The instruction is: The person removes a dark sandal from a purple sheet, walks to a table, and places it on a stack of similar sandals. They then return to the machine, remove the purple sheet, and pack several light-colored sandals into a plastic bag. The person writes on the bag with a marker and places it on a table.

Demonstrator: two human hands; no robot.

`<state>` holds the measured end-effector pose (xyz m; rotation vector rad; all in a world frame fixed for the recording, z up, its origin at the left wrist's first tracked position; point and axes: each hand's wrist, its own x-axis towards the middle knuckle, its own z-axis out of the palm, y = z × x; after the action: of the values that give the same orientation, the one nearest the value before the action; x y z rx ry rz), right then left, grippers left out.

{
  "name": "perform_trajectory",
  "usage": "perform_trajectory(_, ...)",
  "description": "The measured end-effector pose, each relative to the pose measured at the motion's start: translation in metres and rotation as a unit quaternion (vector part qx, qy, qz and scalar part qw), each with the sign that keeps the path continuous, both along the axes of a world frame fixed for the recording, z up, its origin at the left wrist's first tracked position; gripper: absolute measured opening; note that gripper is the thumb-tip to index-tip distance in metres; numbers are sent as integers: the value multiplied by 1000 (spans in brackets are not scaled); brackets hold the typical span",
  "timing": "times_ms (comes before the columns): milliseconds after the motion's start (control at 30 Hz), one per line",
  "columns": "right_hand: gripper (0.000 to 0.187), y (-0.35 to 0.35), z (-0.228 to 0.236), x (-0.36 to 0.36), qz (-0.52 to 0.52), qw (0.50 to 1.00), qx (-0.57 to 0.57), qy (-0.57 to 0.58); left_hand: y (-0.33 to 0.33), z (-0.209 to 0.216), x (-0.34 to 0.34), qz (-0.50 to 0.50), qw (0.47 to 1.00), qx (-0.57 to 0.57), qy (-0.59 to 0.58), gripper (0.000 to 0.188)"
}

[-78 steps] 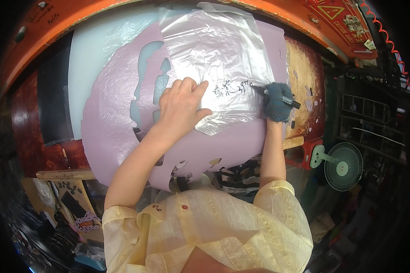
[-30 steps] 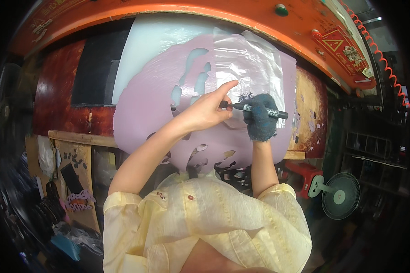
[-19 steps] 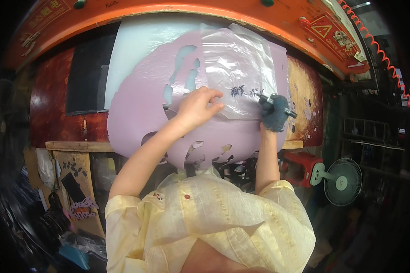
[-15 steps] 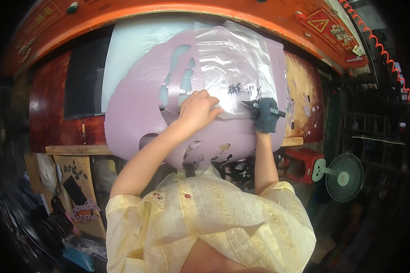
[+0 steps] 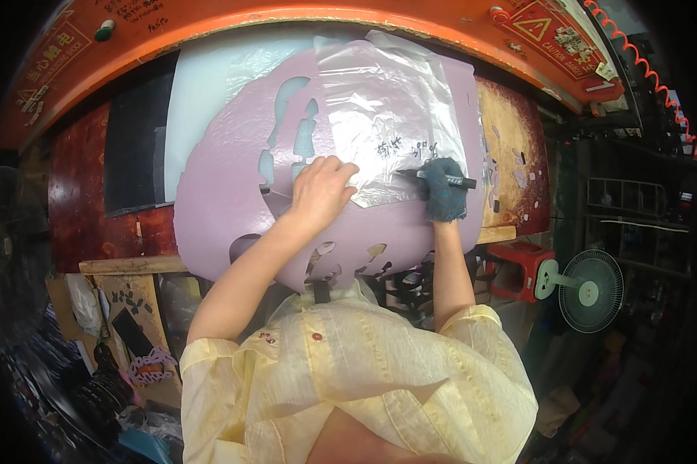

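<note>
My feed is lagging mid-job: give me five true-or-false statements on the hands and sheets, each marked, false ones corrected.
1. The right hand holds a black marker. True.
2. The right hand is bare. False: it wears a dark glove.
3. The left hand lies at the left edge of the plastic film. True.
4. The purple sheet has cut-out holes. True.
5. The film lies beneath the purple sheet. False: it lies on top.
</note>
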<state>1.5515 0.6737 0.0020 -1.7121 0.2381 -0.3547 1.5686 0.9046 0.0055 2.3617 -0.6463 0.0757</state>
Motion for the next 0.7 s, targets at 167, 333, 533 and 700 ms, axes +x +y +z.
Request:
perform_trajectory(167, 10, 4, 2, 2, 53, 990, -109, 76, 1, 1, 0, -1, 1000, 0, 7, 31)
perform_trajectory(333, 14, 7, 10, -2, 61, 981, -168, 80, 3, 1, -1, -1, 1000, -6, 8, 32)
perform_trajectory(533, 16, 10, 17, -6, 50, 984, -142, 92, 3, 0, 0, -3, 1000, -16, 3, 31)
perform_trajectory(700, 16, 16, 15, -5, 10, 993, -98, 69, 3, 0, 0, -1, 1000, -10, 15, 32)
